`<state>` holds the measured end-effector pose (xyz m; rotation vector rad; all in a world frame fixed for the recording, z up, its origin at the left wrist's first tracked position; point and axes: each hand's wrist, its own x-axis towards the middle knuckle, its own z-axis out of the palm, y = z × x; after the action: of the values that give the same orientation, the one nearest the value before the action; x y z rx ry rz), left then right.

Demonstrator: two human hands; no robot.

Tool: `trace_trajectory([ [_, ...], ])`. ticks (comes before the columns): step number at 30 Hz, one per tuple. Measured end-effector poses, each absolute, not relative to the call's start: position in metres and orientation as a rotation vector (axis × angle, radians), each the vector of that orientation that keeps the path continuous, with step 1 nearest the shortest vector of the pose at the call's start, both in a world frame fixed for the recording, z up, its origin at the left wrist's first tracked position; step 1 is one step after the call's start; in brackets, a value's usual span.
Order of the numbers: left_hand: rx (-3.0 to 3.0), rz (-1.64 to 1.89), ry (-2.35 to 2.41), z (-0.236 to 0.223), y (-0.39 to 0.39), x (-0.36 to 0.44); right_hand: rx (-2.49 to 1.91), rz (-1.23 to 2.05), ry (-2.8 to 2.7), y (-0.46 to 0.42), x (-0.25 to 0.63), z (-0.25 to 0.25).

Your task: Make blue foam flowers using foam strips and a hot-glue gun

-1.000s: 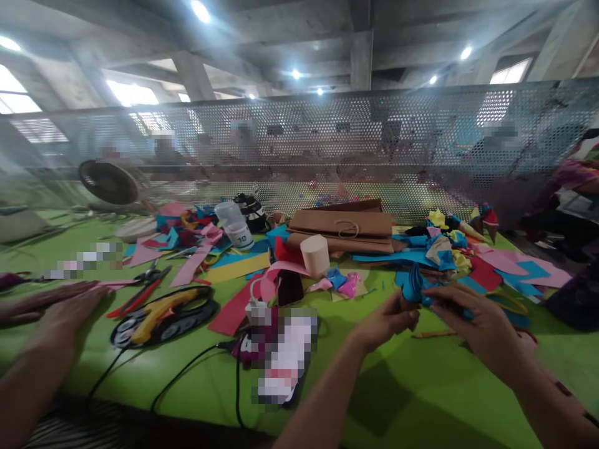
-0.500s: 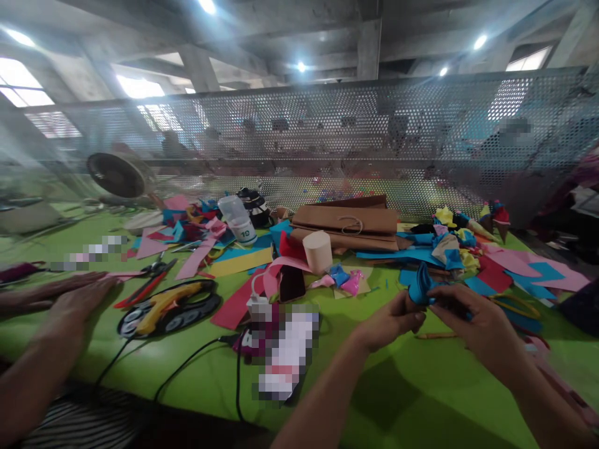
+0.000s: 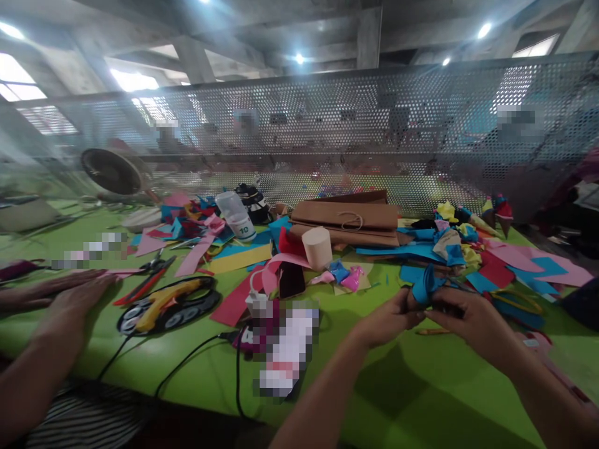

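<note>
A curled piece of blue paper (image 3: 422,288) is held up above the green table, its rolled end pointing upward. My left hand (image 3: 389,319) grips it from the left, thumb and fingers closed at its base. From the other side, my right hand (image 3: 464,315) pinches the paper's right part, which the fingers partly hide. Just under the hands a pencil-like stick (image 3: 431,332) lies on the table.
Another person's hands (image 3: 84,296) rest at the left, near scissors (image 3: 145,280) and a yellow glue gun (image 3: 171,305). A phone (image 3: 287,352), a cream roll (image 3: 317,247), brown sheets (image 3: 346,215) and coloured paper scraps (image 3: 510,255) lie about. Cables cross the table's front edge.
The blue paper has turned in my fingers, its curled top now leaning more to the right. My right fingers have shifted their pinch. The other person's hands look still.
</note>
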<state>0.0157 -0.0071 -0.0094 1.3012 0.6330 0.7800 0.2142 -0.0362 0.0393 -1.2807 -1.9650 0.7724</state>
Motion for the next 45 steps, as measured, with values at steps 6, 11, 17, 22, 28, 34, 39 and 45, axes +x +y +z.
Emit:
trace_trajectory([
  [6,1.298,0.812,0.623,-0.011,-0.006,0.017,-1.265,0.837,-1.955,-0.035,0.213,0.037],
  [11,1.227,0.796,0.594,-0.006,-0.009,0.018,-1.248,0.832,-1.974,-0.038,0.209,0.042],
  [17,1.147,0.736,0.632,0.002,-0.013,0.012,-1.242,0.683,-1.968,-0.044,0.209,0.041],
  [22,1.26,0.812,0.669,0.001,-0.015,0.011,-1.236,0.549,-2.005,-0.043,0.206,0.033],
  [28,1.356,0.881,0.745,0.001,-0.015,0.012,-1.227,0.551,-2.027,-0.042,0.202,0.028],
  [34,1.321,0.887,0.731,-0.002,-0.015,0.013,-1.206,0.584,-2.055,-0.042,0.205,0.03],
  [39,1.292,0.882,0.697,-0.003,-0.014,0.013,-1.186,0.579,-2.069,-0.041,0.207,0.029],
  [45,1.229,0.883,0.657,0.0,-0.015,0.014,-1.175,0.507,-2.065,-0.041,0.207,0.028],
])
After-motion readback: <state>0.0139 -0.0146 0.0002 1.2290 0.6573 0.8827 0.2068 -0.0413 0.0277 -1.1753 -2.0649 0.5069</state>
